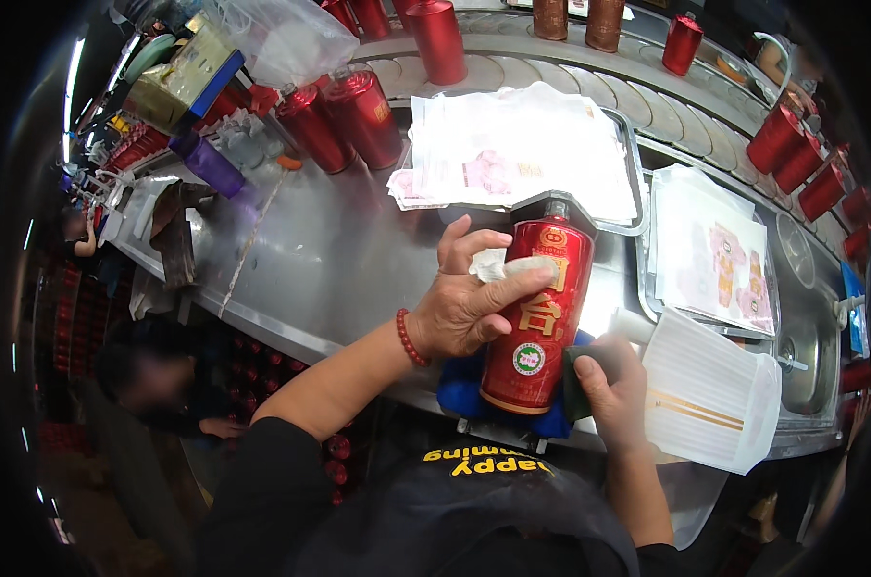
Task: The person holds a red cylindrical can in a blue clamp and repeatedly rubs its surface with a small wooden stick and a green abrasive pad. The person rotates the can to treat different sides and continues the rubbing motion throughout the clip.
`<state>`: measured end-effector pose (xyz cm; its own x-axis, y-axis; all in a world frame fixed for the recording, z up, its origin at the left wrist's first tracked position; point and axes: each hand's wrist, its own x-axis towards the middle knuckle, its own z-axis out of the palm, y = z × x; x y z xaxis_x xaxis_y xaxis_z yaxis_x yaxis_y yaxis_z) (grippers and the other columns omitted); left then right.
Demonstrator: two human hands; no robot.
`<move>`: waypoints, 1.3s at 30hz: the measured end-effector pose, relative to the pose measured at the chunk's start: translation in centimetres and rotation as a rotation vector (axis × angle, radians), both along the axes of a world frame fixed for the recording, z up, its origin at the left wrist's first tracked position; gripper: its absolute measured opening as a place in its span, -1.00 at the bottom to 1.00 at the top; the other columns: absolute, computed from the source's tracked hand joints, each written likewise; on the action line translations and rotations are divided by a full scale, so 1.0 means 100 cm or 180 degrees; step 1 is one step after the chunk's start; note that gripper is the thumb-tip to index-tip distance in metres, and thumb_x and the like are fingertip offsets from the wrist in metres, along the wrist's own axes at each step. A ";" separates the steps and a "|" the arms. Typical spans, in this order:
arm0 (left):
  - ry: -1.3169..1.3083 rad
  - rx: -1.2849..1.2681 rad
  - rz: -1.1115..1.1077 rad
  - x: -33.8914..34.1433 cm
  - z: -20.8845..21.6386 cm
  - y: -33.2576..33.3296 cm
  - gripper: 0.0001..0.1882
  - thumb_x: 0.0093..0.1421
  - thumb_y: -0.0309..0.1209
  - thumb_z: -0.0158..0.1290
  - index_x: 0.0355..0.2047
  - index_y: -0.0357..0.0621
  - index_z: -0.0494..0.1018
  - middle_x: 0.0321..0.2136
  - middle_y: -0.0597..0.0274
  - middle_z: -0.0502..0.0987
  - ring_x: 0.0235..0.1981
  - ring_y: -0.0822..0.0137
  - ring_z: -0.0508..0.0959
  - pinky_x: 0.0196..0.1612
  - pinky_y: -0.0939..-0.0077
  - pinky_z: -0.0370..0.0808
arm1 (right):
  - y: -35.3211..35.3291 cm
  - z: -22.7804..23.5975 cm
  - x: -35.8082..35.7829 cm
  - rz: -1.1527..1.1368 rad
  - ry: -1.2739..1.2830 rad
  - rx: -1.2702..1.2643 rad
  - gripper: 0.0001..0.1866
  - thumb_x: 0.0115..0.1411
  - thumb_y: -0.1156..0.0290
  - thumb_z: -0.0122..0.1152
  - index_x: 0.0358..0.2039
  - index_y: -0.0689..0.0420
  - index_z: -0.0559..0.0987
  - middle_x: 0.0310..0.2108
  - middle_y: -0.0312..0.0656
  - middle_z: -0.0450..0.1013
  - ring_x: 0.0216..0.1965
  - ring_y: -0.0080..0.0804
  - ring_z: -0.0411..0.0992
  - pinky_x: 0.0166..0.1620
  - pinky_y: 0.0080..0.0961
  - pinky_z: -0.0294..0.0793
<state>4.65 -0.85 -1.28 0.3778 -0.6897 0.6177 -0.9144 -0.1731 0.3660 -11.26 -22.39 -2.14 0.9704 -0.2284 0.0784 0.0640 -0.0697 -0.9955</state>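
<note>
A red bottle (541, 332) with gold characters and a round green-and-white sticker leans back on a blue support (464, 385) in front of me. Across its upper front lies the index finger of my left hand (460, 303), wrapped in a whitish finger cover. The other fingers of that hand are apart. A crumpled white bit (488, 264) shows between them; whether it is gripped is unclear. My right hand (613, 385) is closed round a dark green pad (578, 383) at the bottle's lower right side.
Printed sheets fill a metal tray (637, 183) behind the bottle; another sheet stack (709, 250) lies right. White sleeves (709, 394) overhang the front edge. Red bottles (363, 115) stand back left, others along the curved conveyor (512, 72). A sink (810, 370) is far right, a person (157, 385) lower left.
</note>
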 end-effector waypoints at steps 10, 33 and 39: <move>-0.0321 0.0223 -0.0374 0.034 0.031 -0.030 -0.37 0.44 0.23 -0.35 0.19 0.26 0.52 -0.09 0.39 0.66 0.14 0.25 0.35 0.43 0.00 -0.27 | 0.001 0.001 0.002 -0.0044 0.0019 0.0046 -0.75 0.27 0.30 0.34 -0.30 0.20 0.50 -0.47 -0.34 0.44 -0.43 -0.64 0.34 -0.33 -0.62 0.37; -0.0579 0.0756 0.1113 -0.108 0.012 0.000 -0.07 -0.01 0.09 0.36 0.34 0.03 0.33 0.23 0.09 0.44 0.30 0.06 0.28 0.40 -0.15 -0.20 | 0.005 -0.006 -0.013 -0.0693 -0.0118 -0.0669 -0.83 0.30 0.40 0.27 -0.19 0.22 0.53 -0.38 -0.30 0.50 -0.32 -0.64 0.42 -0.21 -0.57 0.47; -0.0097 0.0135 0.0948 -0.103 -0.014 0.009 -0.04 0.12 0.06 0.26 0.40 -0.18 0.20 0.27 -0.04 0.39 0.33 -0.03 0.32 0.40 -0.34 -0.27 | 0.020 0.011 -0.022 -0.0163 -0.0113 -0.0046 -0.81 0.29 0.39 0.31 -0.19 0.22 0.54 -0.37 -0.32 0.49 -0.33 -0.64 0.40 -0.23 -0.62 0.44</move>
<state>-5.62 0.01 -2.71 0.5491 -0.5768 0.6048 -0.8315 -0.4498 0.3260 -13.48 -20.36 -1.06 0.9541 -0.2761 0.1162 0.0953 -0.0881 -0.9915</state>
